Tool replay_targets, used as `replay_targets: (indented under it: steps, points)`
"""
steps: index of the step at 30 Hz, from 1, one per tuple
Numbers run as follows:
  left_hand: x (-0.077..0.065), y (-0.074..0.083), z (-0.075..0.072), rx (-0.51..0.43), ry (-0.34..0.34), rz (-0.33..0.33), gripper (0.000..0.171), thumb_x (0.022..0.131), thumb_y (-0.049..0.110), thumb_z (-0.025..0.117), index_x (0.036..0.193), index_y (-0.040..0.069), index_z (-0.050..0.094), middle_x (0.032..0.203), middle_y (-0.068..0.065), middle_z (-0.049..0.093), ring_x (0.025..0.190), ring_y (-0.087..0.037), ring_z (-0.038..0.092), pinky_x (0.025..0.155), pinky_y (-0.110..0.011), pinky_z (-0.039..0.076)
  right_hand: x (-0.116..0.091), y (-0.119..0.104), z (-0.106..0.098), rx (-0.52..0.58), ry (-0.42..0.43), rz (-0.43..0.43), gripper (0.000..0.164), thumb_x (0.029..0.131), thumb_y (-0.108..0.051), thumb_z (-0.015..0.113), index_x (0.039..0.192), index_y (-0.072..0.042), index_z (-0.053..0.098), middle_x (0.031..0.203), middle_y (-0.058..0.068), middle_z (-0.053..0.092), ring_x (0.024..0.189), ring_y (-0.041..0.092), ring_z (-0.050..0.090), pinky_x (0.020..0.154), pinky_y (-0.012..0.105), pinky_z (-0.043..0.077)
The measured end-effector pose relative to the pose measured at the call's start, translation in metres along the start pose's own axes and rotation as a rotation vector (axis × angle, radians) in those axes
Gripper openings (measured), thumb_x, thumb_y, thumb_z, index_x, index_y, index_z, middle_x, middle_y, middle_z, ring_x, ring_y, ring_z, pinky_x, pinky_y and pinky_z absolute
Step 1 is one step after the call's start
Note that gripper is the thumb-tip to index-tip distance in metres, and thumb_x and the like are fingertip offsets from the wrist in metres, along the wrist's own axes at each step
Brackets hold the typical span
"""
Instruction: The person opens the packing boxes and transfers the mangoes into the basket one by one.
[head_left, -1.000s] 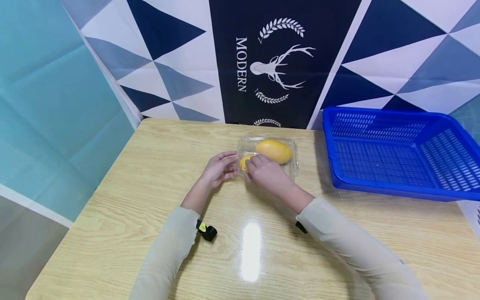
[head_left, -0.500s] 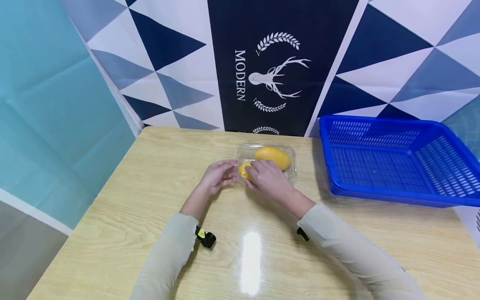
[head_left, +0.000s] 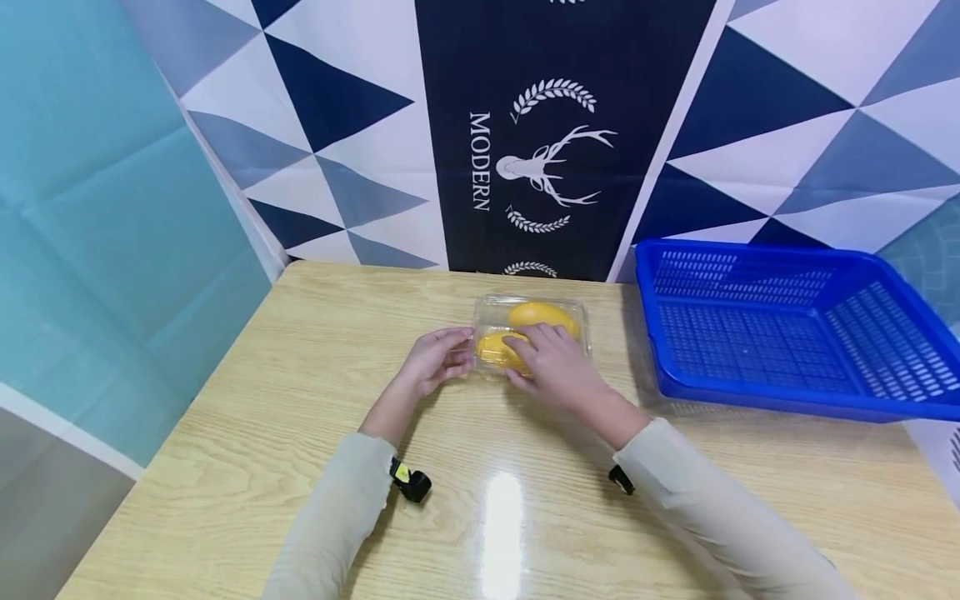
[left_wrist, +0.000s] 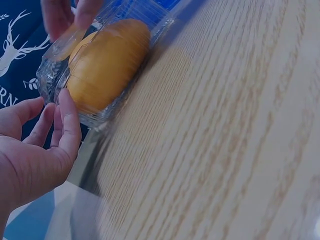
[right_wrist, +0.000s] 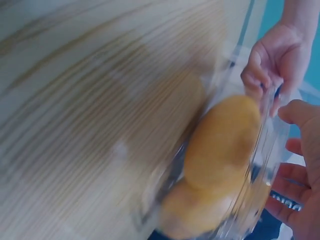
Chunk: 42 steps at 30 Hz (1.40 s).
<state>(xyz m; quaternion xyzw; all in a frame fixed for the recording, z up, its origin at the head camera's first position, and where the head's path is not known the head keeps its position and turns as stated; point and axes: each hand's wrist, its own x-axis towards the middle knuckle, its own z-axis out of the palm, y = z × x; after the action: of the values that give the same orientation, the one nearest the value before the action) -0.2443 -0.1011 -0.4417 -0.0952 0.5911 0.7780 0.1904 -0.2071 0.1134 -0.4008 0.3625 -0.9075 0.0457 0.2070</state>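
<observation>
A clear plastic fruit box [head_left: 491, 310] holding two yellow mangoes stands on the table in the head view. The far mango [head_left: 542, 315] lies toward the box's back right, and the near mango [head_left: 501, 350] toward its front left. My left hand [head_left: 437, 360] holds the box's left edge between thumb and fingers; its fingertips meet the plastic wall in the left wrist view. Over the box's front right part, my right hand [head_left: 558, 367] lies with relaxed, spread fingers on the clear plastic, partly covering both mangoes. In the right wrist view its thumb [right_wrist: 298, 112] lies close along the plastic edge.
A large blue plastic basket [head_left: 750, 396] with perforated sides stands at the right of the wooden table [head_left: 360, 308]. Behind the table hangs a patterned cloth [head_left: 375, 108] with a deer print. A teal wall covering [head_left: 112, 208] is on the left.
My right hand has slid to the right across the box, uncovering more of the near mango. My left hand stays at the left edge. The head view has tilted up a little.
</observation>
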Motion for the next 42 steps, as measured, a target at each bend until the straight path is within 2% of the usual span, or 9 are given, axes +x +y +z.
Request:
replay_targets:
  steps: [5, 11, 24, 33, 42]
  points:
    - [0.0, 0.0, 0.0, 0.005, -0.002, -0.002, 0.036, 0.094, 0.017, 0.054, 0.126, 0.0, 0.053, 0.089, 0.0, 0.062, 0.072, -0.01, 0.061, 0.065, -0.022, 0.055, -0.012, 0.013, -0.006, 0.039, -0.038, 0.046, 0.046, 0.083, -0.036, 0.067, 0.117, -0.006, 0.063, 0.115, 0.016, 0.061, 0.108, 0.032, 0.055, 0.098, 0.048, 0.043]
    - [-0.002, 0.002, 0.001, 0.001, -0.001, -0.004, 0.036, 0.094, 0.017, 0.054, 0.126, -0.001, 0.053, 0.09, 0.0, 0.062, 0.072, -0.01, 0.061, 0.066, -0.022, 0.056, -0.02, 0.021, -0.011, 0.059, -0.069, 0.051, 0.044, 0.084, -0.036, 0.065, 0.117, -0.006, 0.063, 0.116, 0.016, 0.061, 0.108, 0.032, 0.056, 0.097, 0.048, 0.043]
    - [0.0, 0.002, 0.001, 0.008, -0.011, -0.009, 0.037, 0.094, 0.016, 0.054, 0.127, -0.001, 0.053, 0.086, 0.001, 0.062, 0.066, -0.008, 0.059, 0.064, -0.021, 0.055, -0.043, 0.04, -0.016, 0.099, -0.017, 0.106, 0.042, 0.079, -0.035, 0.071, 0.112, -0.009, 0.065, 0.111, 0.015, 0.062, 0.102, 0.032, 0.057, 0.086, 0.048, 0.048]
    - [-0.001, 0.004, 0.0, 0.012, -0.014, -0.003, 0.036, 0.094, 0.015, 0.054, 0.127, -0.001, 0.053, 0.087, 0.001, 0.062, 0.064, -0.006, 0.058, 0.064, -0.02, 0.055, -0.054, 0.05, -0.017, 0.114, -0.002, 0.093, 0.043, 0.078, -0.03, 0.073, 0.114, -0.008, 0.063, 0.113, 0.016, 0.062, 0.102, 0.032, 0.057, 0.087, 0.047, 0.049]
    - [0.001, 0.004, 0.0, 0.016, -0.02, -0.004, 0.035, 0.094, 0.014, 0.054, 0.125, -0.001, 0.054, 0.085, 0.001, 0.062, 0.065, -0.007, 0.058, 0.064, -0.021, 0.055, -0.058, 0.057, -0.012, 0.179, 0.022, 0.089, 0.044, 0.076, -0.027, 0.074, 0.114, -0.008, 0.063, 0.115, 0.017, 0.06, 0.105, 0.031, 0.056, 0.089, 0.047, 0.048]
